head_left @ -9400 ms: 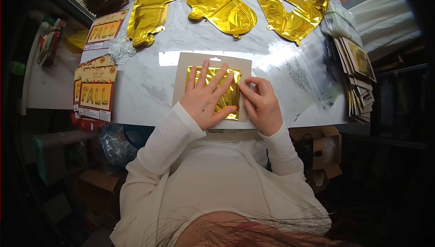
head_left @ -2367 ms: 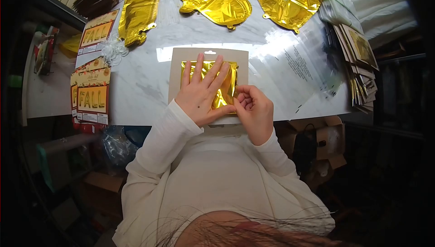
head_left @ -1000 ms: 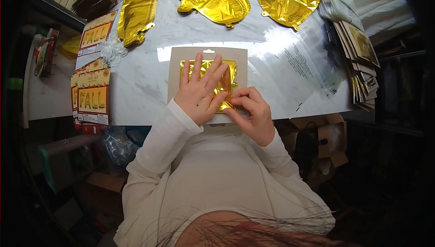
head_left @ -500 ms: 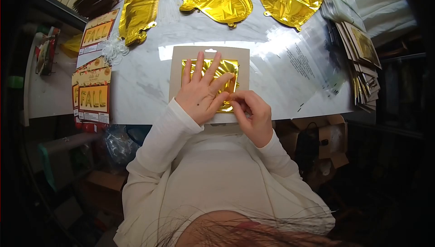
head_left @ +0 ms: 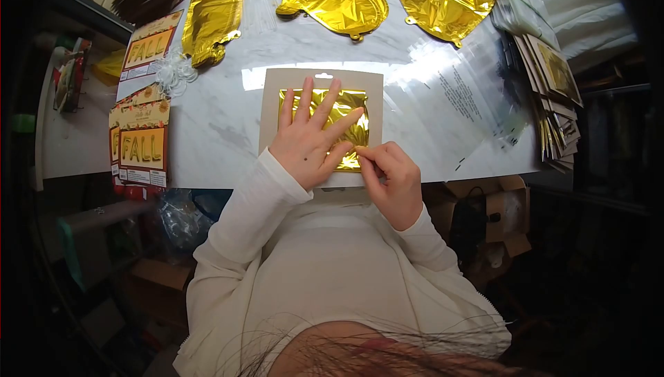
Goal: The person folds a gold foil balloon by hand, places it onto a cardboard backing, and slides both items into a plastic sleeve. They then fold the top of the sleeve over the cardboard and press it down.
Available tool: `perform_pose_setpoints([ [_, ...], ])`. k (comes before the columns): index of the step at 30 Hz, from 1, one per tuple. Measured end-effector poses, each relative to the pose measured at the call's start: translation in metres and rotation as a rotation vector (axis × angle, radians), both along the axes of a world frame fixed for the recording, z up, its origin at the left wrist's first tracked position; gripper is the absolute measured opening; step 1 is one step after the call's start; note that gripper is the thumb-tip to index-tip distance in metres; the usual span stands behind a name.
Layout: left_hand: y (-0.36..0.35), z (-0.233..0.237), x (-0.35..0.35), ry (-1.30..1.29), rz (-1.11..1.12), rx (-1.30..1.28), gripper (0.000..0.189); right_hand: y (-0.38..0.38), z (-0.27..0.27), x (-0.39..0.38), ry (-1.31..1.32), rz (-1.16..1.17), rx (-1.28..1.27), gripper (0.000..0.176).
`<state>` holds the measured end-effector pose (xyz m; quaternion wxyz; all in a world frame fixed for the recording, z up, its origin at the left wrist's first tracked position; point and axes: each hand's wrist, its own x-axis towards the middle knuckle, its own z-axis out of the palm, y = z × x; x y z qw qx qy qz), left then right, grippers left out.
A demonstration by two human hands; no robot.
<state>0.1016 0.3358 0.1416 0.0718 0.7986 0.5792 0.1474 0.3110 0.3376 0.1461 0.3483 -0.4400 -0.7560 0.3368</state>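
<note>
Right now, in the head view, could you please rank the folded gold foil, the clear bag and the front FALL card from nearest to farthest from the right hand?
1. Folded gold foil, pinched by the right hand.
2. Clear bag, lying to the right.
3. Front FALL card, at the table's left edge.

Glossy crinkled gold foil (head_left: 349,111), matt cardboard backing (head_left: 271,111), polished marble-look table (head_left: 214,121)

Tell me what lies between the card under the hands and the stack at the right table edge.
In the head view, clear bags with black print lie flat there on the table, between the card and the stack.
</note>
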Motion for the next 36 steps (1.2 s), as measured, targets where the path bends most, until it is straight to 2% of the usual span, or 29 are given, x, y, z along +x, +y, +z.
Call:
perform_pose_setpoints([
  [5,-0.001,0.005,0.0,-0.005,0.002,-0.041,0.073,-0.001,0.001,0.004,0.062,-0.032,-0.075,0.014],
  [8,-0.001,0.003,-0.006,-0.099,0.008,-0.027,0.081,-0.001,-0.003,0.004,0.174,-0.088,-0.166,0.018],
  [10,0.0,0.0,-0.016,-0.384,-0.006,0.015,0.079,0.003,-0.004,0.008,0.114,-0.017,-0.097,0.03],
  [11,0.001,-0.004,-0.021,-0.386,-0.004,0.017,0.079,0.004,-0.002,0.009,0.112,-0.014,-0.096,0.03],
  [13,0.005,-0.005,-0.027,-1.123,-0.031,-0.039,0.084,0.005,0.005,0.011,0.107,0.11,-0.076,0.043],
  [14,0.0,-0.002,-0.021,-1.353,0.006,-0.016,0.085,0.007,0.006,0.014,0.105,0.114,-0.071,0.043],
  [16,-0.002,-0.004,-0.022,-1.435,0.023,0.009,0.084,0.009,0.009,0.017,-0.018,0.252,0.046,0.055],
  [18,-0.005,0.001,-0.02,-1.542,0.063,0.024,0.08,0.009,0.008,0.016,-0.014,0.289,0.054,0.055],
  [22,-0.004,-0.002,-0.023,-1.558,0.022,0.038,0.081,0.015,0.005,0.019,-0.083,0.371,0.167,0.051],
  [25,-0.008,0.002,-0.026,-1.632,0.037,0.075,0.082,0.022,0.011,0.016,-0.095,0.314,0.281,0.045],
  [27,-0.013,0.004,-0.035,-1.366,-0.178,0.106,0.083,0.028,0.022,0.008,-0.069,0.283,0.329,0.044],
  [28,-0.015,0.013,-0.046,-1.076,-0.171,0.2,0.062,0.032,0.03,0.003,-0.043,0.25,0.374,0.043],
  [29,-0.017,0.021,-0.046,-1.075,-0.176,0.21,0.062,0.035,0.037,-0.002,-0.044,0.251,0.385,0.043],
  [31,-0.025,0.031,-0.045,-0.507,-0.04,0.319,0.044,0.039,0.052,-0.011,-0.003,0.197,0.482,0.04],
  [32,-0.026,0.037,-0.046,-0.489,-0.02,0.368,0.033,0.044,0.059,-0.012,-0.028,0.226,0.569,0.04],
  [33,-0.027,0.041,-0.045,-0.489,-0.015,0.375,0.033,0.044,0.064,-0.017,-0.028,0.232,0.575,0.04],
  [35,-0.028,0.048,-0.046,-0.79,0.056,0.424,0.037,0.044,0.071,-0.029,0.053,0.054,0.626,0.052],
  [36,-0.03,0.049,-0.05,-0.9,0.086,0.412,0.033,0.045,0.072,-0.032,0.049,0.023,0.607,0.064],
])
